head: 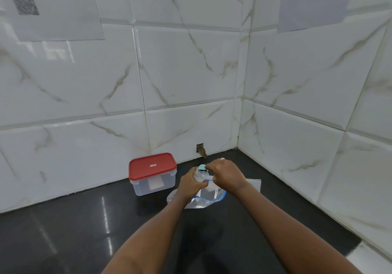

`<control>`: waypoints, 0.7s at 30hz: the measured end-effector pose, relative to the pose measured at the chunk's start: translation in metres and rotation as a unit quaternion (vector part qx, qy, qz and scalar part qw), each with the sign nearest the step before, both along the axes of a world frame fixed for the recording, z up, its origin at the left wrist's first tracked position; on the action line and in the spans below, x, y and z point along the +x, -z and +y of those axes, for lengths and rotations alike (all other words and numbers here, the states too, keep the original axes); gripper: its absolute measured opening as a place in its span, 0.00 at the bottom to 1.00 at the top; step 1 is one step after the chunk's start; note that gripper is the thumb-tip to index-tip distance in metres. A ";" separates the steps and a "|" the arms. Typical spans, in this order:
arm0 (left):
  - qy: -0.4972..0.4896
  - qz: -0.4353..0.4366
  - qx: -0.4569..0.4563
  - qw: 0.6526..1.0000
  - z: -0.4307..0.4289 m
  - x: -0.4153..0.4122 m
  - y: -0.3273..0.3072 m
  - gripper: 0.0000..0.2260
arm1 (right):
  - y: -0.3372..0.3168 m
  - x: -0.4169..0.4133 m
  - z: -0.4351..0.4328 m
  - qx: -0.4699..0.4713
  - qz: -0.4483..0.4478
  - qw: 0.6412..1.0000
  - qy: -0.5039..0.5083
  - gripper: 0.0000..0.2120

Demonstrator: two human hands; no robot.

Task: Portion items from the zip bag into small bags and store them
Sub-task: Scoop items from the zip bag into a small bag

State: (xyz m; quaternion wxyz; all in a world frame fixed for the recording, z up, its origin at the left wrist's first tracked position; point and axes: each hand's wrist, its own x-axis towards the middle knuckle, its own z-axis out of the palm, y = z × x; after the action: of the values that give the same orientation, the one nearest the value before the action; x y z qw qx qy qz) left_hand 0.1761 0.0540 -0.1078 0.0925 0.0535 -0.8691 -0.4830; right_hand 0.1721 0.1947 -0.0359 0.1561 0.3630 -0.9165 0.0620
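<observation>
One small bag [201, 176] is gripped by the left hand [192, 183], a pale blue item [202, 167] pinched at its mouth by the right hand [226, 173]; filling seems underway, sealing next.

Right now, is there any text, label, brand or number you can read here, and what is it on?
Nothing here can be read.
Paper on the left wall: a square code, blurred, no words.
Paper on the right wall: lines of print, too blurred.
Red lid of the box: small white label, too small.
</observation>
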 end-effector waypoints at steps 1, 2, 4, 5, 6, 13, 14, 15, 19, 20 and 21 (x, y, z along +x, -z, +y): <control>0.000 0.000 0.003 1.000 0.000 -0.001 0.001 0.24 | 0.000 0.000 0.000 0.010 0.005 1.000 -0.003 0.19; 0.001 0.001 0.006 1.000 -0.001 -0.001 0.001 0.24 | 0.000 -0.001 0.001 0.018 0.010 1.000 -0.005 0.19; 0.002 0.002 0.008 1.000 -0.001 -0.002 0.002 0.23 | 0.002 -0.002 0.001 0.026 0.017 0.999 -0.011 0.18; 0.002 0.001 0.011 1.000 -0.002 -0.003 0.002 0.24 | 0.003 -0.003 0.002 0.026 0.020 0.999 -0.015 0.17; 0.001 0.001 0.012 1.000 -0.002 -0.003 0.002 0.24 | 0.004 -0.004 0.002 0.022 0.022 0.999 -0.018 0.17; -0.002 0.019 0.022 1.000 -0.004 -0.005 0.004 0.20 | 0.010 -0.008 0.007 -0.165 0.012 0.985 0.050 0.16; -0.004 0.020 0.020 1.000 -0.005 -0.005 0.004 0.20 | 0.011 -0.007 0.010 -0.186 0.013 0.981 0.060 0.16; -0.006 0.019 0.017 1.000 -0.005 -0.006 0.005 0.20 | 0.013 -0.007 0.013 -0.197 0.015 0.978 0.063 0.16; -0.012 0.016 0.012 1.000 -0.005 -0.005 0.008 0.20 | 0.021 -0.002 0.024 -0.155 -0.027 0.986 0.052 0.15; -0.013 0.017 0.013 1.000 -0.005 -0.005 0.010 0.19 | 0.026 -0.002 0.024 -0.130 -0.046 0.989 0.052 0.16; -0.013 0.019 0.015 1.000 -0.004 -0.004 0.011 0.19 | 0.032 -0.003 0.023 -0.105 -0.070 0.990 0.059 0.15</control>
State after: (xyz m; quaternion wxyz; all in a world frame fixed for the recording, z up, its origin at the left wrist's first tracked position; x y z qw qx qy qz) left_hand 0.1720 0.0500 -0.1187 0.1146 0.0566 -0.8590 -0.4958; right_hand 0.1692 0.2179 -0.0676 0.1323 0.2851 -0.9333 0.1738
